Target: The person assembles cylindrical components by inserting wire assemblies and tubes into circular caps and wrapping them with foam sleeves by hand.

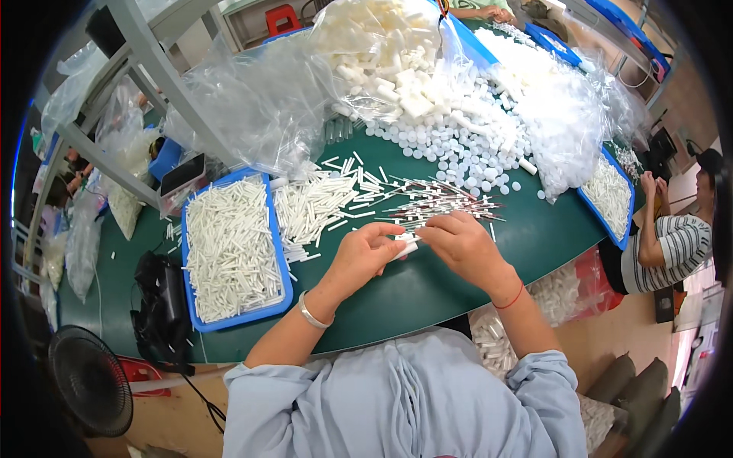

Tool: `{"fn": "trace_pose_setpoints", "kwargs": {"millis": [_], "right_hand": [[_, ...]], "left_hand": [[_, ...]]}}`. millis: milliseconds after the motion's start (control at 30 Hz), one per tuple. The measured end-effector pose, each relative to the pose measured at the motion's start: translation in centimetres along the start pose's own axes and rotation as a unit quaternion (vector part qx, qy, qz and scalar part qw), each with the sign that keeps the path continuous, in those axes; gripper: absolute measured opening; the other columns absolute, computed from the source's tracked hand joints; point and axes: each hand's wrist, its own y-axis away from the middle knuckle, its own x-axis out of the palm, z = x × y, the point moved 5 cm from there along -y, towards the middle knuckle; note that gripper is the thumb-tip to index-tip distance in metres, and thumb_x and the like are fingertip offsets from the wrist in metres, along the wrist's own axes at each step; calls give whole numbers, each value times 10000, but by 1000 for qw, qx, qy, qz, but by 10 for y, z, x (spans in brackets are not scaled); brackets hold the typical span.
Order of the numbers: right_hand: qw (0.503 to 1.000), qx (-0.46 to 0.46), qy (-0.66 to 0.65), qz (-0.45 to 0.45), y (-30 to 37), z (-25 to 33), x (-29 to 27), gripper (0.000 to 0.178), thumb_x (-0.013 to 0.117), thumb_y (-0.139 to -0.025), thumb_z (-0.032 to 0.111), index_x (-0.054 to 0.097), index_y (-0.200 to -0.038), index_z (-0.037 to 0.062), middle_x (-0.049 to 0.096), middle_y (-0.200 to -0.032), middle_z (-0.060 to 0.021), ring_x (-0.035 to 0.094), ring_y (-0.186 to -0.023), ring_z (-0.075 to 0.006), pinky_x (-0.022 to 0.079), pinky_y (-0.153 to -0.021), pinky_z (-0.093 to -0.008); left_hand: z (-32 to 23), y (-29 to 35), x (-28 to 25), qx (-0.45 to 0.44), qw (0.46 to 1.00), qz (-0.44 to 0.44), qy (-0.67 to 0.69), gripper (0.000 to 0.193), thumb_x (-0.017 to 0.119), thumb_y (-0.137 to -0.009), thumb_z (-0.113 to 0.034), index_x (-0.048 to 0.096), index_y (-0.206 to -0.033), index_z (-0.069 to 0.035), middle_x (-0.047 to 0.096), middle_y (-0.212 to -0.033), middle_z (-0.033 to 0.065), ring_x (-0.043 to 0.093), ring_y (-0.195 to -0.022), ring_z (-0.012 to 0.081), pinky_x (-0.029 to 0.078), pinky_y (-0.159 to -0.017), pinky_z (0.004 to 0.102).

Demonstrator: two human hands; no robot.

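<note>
My left hand pinches a short white plastic tube above the near part of the green table. Close against the tube's far end, my right hand has its thumb and fingers pressed together; what they grip, if anything, is too small to make out. Just beyond both hands lies a loose pile of thin dark-red and white sticks. To its left, slim white rods are heaped on the table. Small round white caps spread out behind the sticks.
A blue tray full of white rods stands left, with another blue tray right. Clear plastic bags and a big mound of white foam-like pieces fill the back. A black fan stands lower left; a person in stripes sits right.
</note>
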Motion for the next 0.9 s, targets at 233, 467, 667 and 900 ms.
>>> {"fn": "trace_pose_setpoints", "kwargs": {"millis": [233, 467, 667, 900], "right_hand": [[990, 13, -41, 131, -6, 22, 6, 464, 658, -760, 33, 548, -1210, 8, 617, -900, -107, 576, -820, -262, 477, -759, -361], [990, 37, -129, 37, 9, 7, 25, 386, 712, -773, 79, 603, -1140, 32, 618, -879, -117, 587, -806, -286, 488, -717, -375], [949, 220, -220, -51, 13, -22, 12, 246, 736, -783, 61, 676, -1020, 29, 667, -923, -69, 599, -714, -147, 481, -620, -262], [955, 174, -240, -2, 8, -11, 18, 258, 743, -757, 38, 696, -1011, 39, 652, -900, -67, 591, -745, -140, 483, -655, -262]], "left_hand": [[4, 3, 5, -42, 999, -1, -3, 493, 687, -853, -198, 493, -1249, 21, 683, -744, 38, 498, -527, 52, 382, -468, 204], [8, 3, 9, -35, 999, 19, 37, 502, 674, -864, -189, 470, -1273, 19, 652, -777, 24, 492, -550, 51, 369, -473, 204], [25, -2, 7, 68, 998, 0, -2, 400, 604, -916, -165, 484, -1268, -18, 628, -977, 76, 537, -672, 68, 441, -607, 222], [20, -2, 15, 76, 993, 22, -92, 289, 625, -913, -180, 548, -1139, -17, 625, -925, 59, 574, -731, 102, 469, -671, 254]]}}
